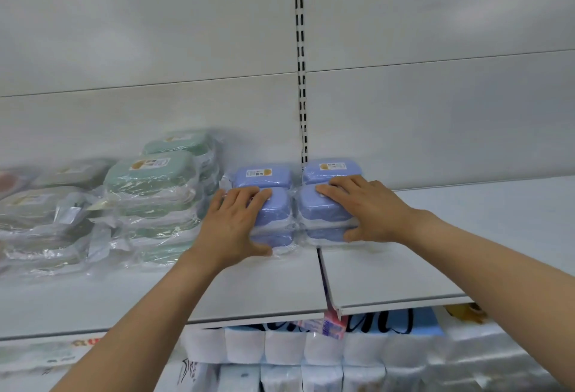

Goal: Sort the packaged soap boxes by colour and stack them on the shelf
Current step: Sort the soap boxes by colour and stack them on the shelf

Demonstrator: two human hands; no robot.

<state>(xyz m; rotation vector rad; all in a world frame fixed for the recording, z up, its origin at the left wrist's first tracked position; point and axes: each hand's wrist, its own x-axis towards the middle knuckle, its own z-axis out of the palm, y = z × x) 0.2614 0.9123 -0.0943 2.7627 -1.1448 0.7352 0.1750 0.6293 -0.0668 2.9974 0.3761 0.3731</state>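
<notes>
Four stacks of blue plastic-wrapped soap boxes sit in a two-by-two block on the white metal shelf (pixel 255 286), right where two shelf boards meet. The left hand (pixel 231 225) lies over the front left blue stack (pixel 275 220): its fingers (pixel 249 197) spread across the top box and the thumb presses the lower front corner of the stack, so the hand grips it from top and front. The right hand (pixel 370 208) does the same with the front right blue stack (pixel 323 214), fingers curled over the top and thumb against the bottom box at the front. Behind them stand the back left blue stack (pixel 263 175) and the back right blue stack (pixel 329 169), each with a small label on its lid, touching the front ones.

Just left of the blue block are stacks of pale green wrapped soap boxes (pixel 149 186), and further left, blurred, some grey-beige wrapped boxes (pixel 40 211). A slotted upright rail (pixel 301 58) runs up the white back panel. On the level beneath, wrapped packs of white paper rolls (pixel 280 348) show under the shelf edge.
</notes>
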